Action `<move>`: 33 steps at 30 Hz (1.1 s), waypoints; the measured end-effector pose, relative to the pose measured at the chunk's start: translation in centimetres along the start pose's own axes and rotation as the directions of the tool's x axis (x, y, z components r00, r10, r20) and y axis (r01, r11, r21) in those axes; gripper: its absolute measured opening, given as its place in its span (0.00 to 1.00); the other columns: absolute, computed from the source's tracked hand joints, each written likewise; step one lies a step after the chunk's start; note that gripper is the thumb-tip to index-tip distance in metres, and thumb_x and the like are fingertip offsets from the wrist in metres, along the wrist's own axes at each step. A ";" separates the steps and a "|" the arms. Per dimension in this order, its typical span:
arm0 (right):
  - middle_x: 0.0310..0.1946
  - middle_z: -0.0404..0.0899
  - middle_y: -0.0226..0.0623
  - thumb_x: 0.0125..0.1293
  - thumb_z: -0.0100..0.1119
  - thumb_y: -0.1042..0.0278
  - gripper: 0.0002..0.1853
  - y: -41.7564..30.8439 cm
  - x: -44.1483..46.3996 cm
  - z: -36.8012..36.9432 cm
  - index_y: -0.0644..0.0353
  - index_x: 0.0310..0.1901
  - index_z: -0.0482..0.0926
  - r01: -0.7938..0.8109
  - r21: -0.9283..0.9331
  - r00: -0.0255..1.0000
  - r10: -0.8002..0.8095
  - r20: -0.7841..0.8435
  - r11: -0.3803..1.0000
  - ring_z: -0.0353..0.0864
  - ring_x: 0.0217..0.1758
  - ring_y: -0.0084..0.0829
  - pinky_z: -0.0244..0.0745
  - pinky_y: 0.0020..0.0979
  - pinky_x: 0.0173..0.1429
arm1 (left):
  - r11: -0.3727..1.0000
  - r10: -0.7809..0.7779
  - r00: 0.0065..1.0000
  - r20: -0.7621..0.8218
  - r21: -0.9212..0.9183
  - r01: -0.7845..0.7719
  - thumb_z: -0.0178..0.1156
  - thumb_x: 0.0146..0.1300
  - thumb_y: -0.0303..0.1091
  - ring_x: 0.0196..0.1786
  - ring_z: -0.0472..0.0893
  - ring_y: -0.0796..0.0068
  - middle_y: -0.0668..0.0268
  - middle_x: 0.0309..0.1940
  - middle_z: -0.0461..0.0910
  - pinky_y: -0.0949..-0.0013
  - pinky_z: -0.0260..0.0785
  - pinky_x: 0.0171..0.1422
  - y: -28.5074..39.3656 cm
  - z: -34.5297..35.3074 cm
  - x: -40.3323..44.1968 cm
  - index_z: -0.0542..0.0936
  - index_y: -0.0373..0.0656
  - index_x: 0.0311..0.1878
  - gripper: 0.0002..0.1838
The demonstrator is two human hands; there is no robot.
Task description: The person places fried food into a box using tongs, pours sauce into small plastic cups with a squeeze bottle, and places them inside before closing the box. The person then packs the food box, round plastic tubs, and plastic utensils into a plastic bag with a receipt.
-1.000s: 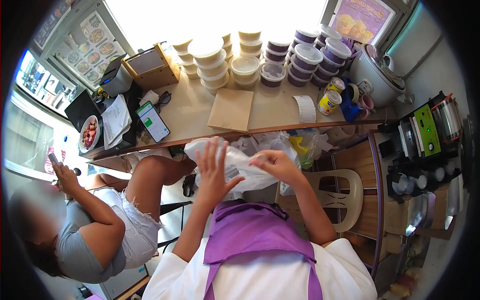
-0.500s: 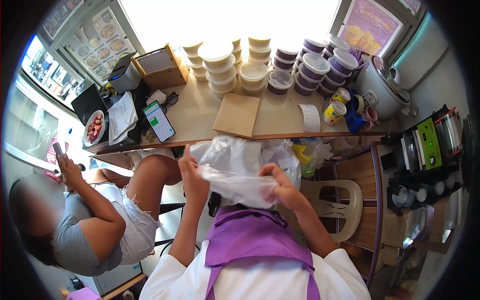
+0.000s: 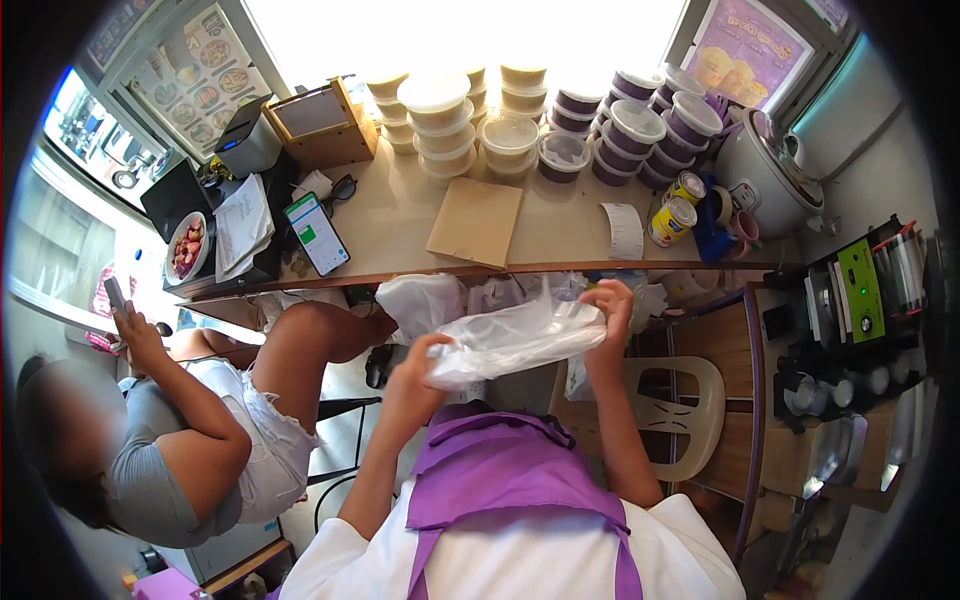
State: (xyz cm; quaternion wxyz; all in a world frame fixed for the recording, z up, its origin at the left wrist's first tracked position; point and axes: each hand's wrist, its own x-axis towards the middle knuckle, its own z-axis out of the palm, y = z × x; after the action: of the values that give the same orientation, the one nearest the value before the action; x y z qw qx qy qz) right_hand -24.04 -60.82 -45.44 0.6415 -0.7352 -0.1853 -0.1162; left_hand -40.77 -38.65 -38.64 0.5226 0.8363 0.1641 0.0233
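A translucent white plastic bag (image 3: 520, 345) stretches between my two hands, above my lap and just short of the counter's front edge. My left hand (image 3: 418, 372) grips its left end with the fingers closed. At the right end, my right hand (image 3: 608, 318) pinches the bag's upper corner. Behind it, more white plastic bags (image 3: 420, 300) hang under the counter edge. Closest on the counter is a flat brown paper packet (image 3: 475, 222). Whether anything lies inside the held bag, I cannot tell.
On the counter (image 3: 390, 225) stand stacked tubs with pale contents (image 3: 440, 130) and purple tubs (image 3: 635, 135), cans (image 3: 672, 220), a receipt (image 3: 622, 232) and a phone (image 3: 315, 235). A seated person (image 3: 200, 430) holds a phone at left. A plastic chair (image 3: 690, 400) stands right.
The bag has been lifted off the pile of bags and drawn out flat. My right hand has moved up and right, my left hand slightly right and down.
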 end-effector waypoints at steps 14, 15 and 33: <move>0.29 0.69 0.36 0.56 0.60 0.76 0.22 -3.0 -0.1 -2.3 0.56 0.52 0.64 -0.268 -0.262 0.790 0.367 0.491 0.927 0.73 0.32 0.32 0.69 0.33 0.39 | 0.316 0.096 0.872 0.480 -0.846 0.431 0.60 0.53 0.21 0.52 0.77 0.70 0.61 0.52 0.75 0.73 0.68 0.55 -6.7 -3.6 3.5 0.63 0.41 0.63 0.32; 0.29 0.69 0.37 0.56 0.58 0.76 0.22 -1.6 0.1 -2.0 0.55 0.52 0.64 -0.249 -0.371 0.848 0.386 0.362 0.895 0.73 0.31 0.32 0.70 0.34 0.39 | 0.328 0.214 0.849 0.483 -0.854 0.403 0.62 0.51 0.21 0.54 0.76 0.69 0.60 0.55 0.73 0.72 0.68 0.56 -6.4 -3.1 3.0 0.61 0.41 0.65 0.35; 0.35 0.71 0.34 0.60 0.56 0.76 0.06 1.6 5.5 0.9 0.60 0.37 0.82 -0.738 0.163 0.411 0.244 0.878 0.655 0.72 0.38 0.27 0.69 0.31 0.40 | 0.944 0.024 0.993 -0.115 0.330 0.015 0.69 0.52 0.37 0.59 0.68 0.46 0.48 0.53 0.64 0.58 0.61 0.65 -5.4 -2.6 9.7 0.66 0.36 0.61 0.35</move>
State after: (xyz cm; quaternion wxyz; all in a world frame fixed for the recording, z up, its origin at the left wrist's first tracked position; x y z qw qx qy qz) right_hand -18.42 -59.43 -44.81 0.6659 -0.5146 -0.2373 0.4853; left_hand -33.51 -31.30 -43.50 0.3644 0.9096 0.1941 0.0459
